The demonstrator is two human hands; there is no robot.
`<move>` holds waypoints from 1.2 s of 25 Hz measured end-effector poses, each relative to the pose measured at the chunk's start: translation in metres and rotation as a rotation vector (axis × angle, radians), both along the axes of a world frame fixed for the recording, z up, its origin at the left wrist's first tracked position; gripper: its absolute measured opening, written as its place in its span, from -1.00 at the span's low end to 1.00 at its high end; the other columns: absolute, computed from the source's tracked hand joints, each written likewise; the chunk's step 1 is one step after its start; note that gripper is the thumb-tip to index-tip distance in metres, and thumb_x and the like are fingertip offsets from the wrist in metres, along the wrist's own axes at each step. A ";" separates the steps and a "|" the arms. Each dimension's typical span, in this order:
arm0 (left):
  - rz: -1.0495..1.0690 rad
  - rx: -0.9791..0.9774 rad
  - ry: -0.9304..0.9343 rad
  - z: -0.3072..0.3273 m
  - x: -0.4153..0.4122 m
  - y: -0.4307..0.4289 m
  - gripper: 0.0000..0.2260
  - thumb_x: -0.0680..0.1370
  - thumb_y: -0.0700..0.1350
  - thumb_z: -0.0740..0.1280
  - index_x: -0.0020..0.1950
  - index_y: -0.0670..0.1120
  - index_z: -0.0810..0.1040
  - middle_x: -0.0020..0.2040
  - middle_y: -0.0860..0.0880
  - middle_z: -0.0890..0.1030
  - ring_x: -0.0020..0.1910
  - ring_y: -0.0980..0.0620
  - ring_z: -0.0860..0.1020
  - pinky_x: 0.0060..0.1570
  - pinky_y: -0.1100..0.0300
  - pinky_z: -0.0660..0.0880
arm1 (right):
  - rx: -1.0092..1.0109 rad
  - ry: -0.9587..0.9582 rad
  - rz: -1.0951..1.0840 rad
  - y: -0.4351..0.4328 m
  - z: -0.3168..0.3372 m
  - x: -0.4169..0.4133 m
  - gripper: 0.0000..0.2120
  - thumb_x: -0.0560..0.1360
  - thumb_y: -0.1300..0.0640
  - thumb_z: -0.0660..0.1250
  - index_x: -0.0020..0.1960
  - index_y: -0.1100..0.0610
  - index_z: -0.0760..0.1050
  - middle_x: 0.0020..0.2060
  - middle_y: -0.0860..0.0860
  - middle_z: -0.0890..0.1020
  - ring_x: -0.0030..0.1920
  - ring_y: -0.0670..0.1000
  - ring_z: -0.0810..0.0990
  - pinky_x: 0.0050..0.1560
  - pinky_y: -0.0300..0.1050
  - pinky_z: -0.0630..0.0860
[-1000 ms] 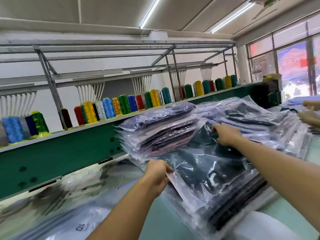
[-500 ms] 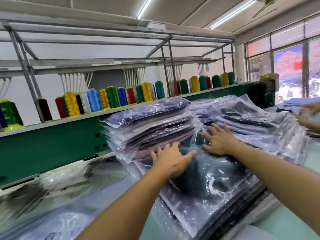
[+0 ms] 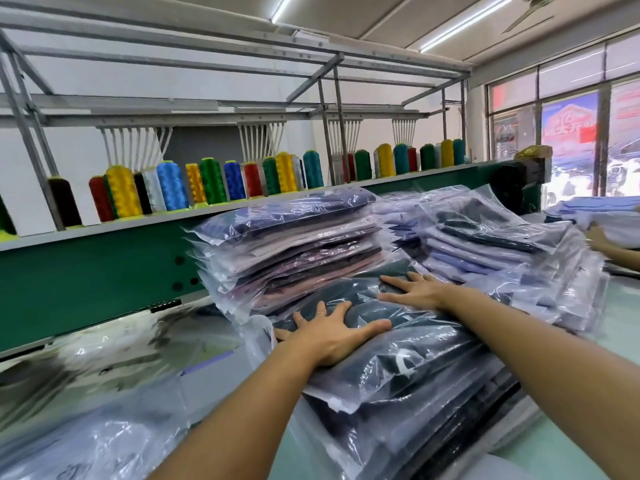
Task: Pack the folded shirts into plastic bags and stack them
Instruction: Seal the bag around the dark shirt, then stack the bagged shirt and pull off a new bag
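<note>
Workshop setting: pale green surface, backed by a green machine beam carrying a row of coloured thread cones. Item one, bagged dark shirt, lay uppermost on the dark stack toward the near right edge of the surface, its far end against the foot of the pink stack. Left grip lay flat on the bag's near-left part, fingers spread, pinching nothing. Right grip lay likewise flat and spread at the bag's far end. Blue stack stood just beside the pink one, toward the far right edge. Loose empty bags covered the near left corner. Another person's forearm showed at the right edge. Step judged: pressing air out and seating the packet. Risks judged: slick film on slick film could let the packet slide toward the near edge under uneven pressure; trapped air could leave it domed and the stack unsteady; a hard forward shove could disturb the pink stack.
</note>
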State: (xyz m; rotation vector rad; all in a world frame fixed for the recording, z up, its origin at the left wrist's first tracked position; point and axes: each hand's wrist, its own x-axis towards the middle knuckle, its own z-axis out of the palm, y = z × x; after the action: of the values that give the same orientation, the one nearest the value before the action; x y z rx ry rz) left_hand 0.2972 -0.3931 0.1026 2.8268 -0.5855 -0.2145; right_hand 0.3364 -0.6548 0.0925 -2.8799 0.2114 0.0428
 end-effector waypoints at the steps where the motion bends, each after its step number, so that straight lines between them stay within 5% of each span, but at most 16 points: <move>1: -0.001 0.002 0.000 -0.001 0.000 0.000 0.16 0.04 0.80 -0.09 0.59 0.37 -0.08 0.66 0.01 -0.16 0.60 -0.34 -0.21 0.38 -0.55 -0.23 | 0.003 0.000 -0.007 0.000 -0.001 0.000 0.13 -0.03 -0.81 -0.15 0.51 -0.48 -0.14 0.63 0.12 -0.13 0.60 0.27 -0.18 0.51 0.43 -0.11; 8: -0.080 -0.079 -0.095 -0.007 -0.009 0.021 0.06 0.21 0.74 -0.15 0.62 0.26 0.03 0.67 0.04 -0.02 0.63 -0.21 -0.11 0.46 -0.47 -0.16 | -0.064 0.028 -0.085 0.004 -0.002 -0.006 0.01 0.19 -0.73 -0.01 0.56 -0.38 -0.08 0.63 0.08 -0.09 0.60 0.27 -0.14 0.50 0.45 -0.05; 11: -0.069 -0.087 -0.195 -0.007 -0.021 0.045 0.04 0.26 0.71 -0.17 0.61 0.18 0.13 0.64 0.04 0.17 0.61 -0.14 0.10 0.49 -0.33 0.05 | -0.218 -0.042 -0.129 0.026 0.013 -0.012 -0.29 0.50 -0.45 0.14 0.54 -0.12 0.23 0.53 0.13 0.30 0.51 0.25 0.27 0.45 0.34 0.26; 16: 0.065 -0.110 -0.257 0.001 -0.044 0.103 -0.07 0.41 0.62 -0.03 0.53 -0.01 0.30 0.44 -0.11 0.48 0.35 -0.16 0.47 0.29 -0.14 0.45 | -0.100 -0.412 -0.051 0.123 0.042 -0.045 -0.73 0.50 -0.04 0.28 0.18 -0.01 0.47 0.13 0.04 0.63 0.12 0.14 0.59 0.05 0.00 0.52; 20: 0.183 -0.061 -0.510 0.019 -0.071 0.168 -0.41 0.54 0.44 0.15 0.30 0.01 0.41 0.19 -0.02 0.61 0.13 -0.10 0.58 0.00 -0.01 0.55 | 0.094 -0.497 0.207 0.237 0.058 -0.079 -0.95 0.46 0.06 0.31 -0.12 -0.02 0.44 -0.20 -0.07 0.60 -0.21 -0.01 0.56 -0.29 -0.12 0.39; 22: 0.224 -0.078 -0.596 0.026 -0.084 0.203 -0.63 0.55 0.28 0.26 0.14 0.03 0.43 0.09 -0.01 0.61 0.04 -0.11 0.58 -0.14 0.05 0.49 | 0.130 -0.529 0.318 0.294 0.059 -0.091 -0.86 0.43 0.11 0.31 -0.25 0.02 0.37 -0.31 -0.07 0.52 -0.31 -0.03 0.48 -0.37 -0.12 0.31; 26: 0.299 -0.067 -0.683 0.032 -0.120 0.278 -0.95 0.53 -0.03 0.28 -0.06 0.04 0.43 -0.20 0.02 0.50 -0.13 -0.15 0.58 -0.37 0.13 0.28 | 0.252 -0.567 0.549 0.403 0.048 -0.115 -0.70 0.34 0.29 0.24 -0.41 0.09 0.15 -0.49 -0.01 0.31 -0.40 0.07 0.28 -0.36 0.01 0.19; 30: 0.416 -0.058 -0.643 0.011 -0.155 0.354 -0.97 0.48 -0.11 0.27 -0.16 0.00 0.47 -0.32 0.06 0.45 -0.27 -0.12 0.46 -0.42 0.15 0.25 | 0.500 -0.502 0.645 0.492 0.012 -0.136 -0.69 0.31 0.37 0.17 -0.43 0.10 0.10 -0.51 0.02 0.25 -0.37 0.04 0.18 -0.32 -0.01 0.11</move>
State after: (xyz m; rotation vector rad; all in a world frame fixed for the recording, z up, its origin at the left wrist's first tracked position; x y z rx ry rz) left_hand 0.1426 -0.0390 0.1132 2.8455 -0.0888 0.7903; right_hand 0.2002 -0.1628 0.1043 -2.2489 -0.7117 -0.4356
